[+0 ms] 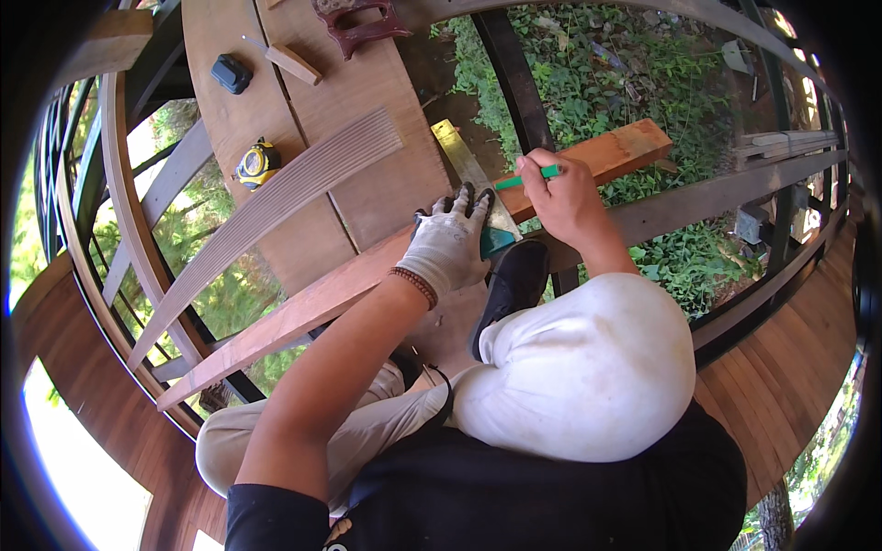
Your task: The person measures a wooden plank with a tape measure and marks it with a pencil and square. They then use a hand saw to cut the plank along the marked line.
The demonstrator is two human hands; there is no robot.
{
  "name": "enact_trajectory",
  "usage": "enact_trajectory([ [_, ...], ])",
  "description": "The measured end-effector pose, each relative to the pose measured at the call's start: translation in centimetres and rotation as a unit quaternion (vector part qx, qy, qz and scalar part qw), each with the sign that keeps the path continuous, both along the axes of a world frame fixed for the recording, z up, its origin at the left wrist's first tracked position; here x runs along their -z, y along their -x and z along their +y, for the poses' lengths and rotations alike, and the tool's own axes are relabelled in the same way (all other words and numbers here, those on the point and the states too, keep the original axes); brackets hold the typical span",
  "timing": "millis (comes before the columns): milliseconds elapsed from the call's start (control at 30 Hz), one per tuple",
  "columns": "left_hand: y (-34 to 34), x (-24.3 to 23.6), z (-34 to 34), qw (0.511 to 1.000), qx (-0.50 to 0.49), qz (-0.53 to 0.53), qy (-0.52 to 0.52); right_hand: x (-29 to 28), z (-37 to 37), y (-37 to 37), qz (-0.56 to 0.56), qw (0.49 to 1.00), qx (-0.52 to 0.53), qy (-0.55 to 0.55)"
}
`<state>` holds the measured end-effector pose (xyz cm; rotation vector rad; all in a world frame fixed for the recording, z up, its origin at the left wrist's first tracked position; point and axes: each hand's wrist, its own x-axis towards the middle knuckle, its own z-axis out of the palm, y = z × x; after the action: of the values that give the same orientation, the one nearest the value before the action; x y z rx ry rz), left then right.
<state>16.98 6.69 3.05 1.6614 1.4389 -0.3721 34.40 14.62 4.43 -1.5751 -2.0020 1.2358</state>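
Note:
A long reddish wooden plank (606, 158) runs slantwise across the view, from the lower left to the right of the middle. Against it my left hand (445, 246), in a pale glove with dark fingertips, holds a carpenter's square (462, 156). Its metal blade crosses the plank, and its teal stock (497, 241) lies along the near edge. My bare right hand (568, 204) grips a green pencil (527, 179), with the tip close to the square's blade over the plank.
Boards (276, 216) at the upper left carry a yellow tape measure (258, 163), a dark battery-like block (231, 73), a wooden-handled tool (292, 62) and a handsaw (354, 26). A grooved board (303, 179) lies across them. Dark beams (698, 196) span open gaps above green plants (588, 78).

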Motion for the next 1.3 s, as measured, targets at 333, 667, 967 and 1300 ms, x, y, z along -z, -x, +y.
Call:
enact_trajectory([
  [333,0.6,-0.2,0.3,1.0,0.008,0.002,0.013,-5.1,0.0,-3.1,-0.063,0.998,0.011,-0.019],
  [667,1.2,1.0,0.1,0.997,0.001,-0.04,-0.062,4.4,-4.0,-4.4,-0.193,0.98,-0.002,-0.041],
  [967,4.0,1.3,-0.1,0.987,-0.093,-0.113,-0.065,7.5,-7.3,-6.2,-0.101,0.985,0.054,-0.128],
  [1300,8.7,-3.1,-0.4,0.985,-0.079,-0.143,-0.053,4.6,-4.1,-3.8,-0.175,0.972,-0.032,-0.152],
])
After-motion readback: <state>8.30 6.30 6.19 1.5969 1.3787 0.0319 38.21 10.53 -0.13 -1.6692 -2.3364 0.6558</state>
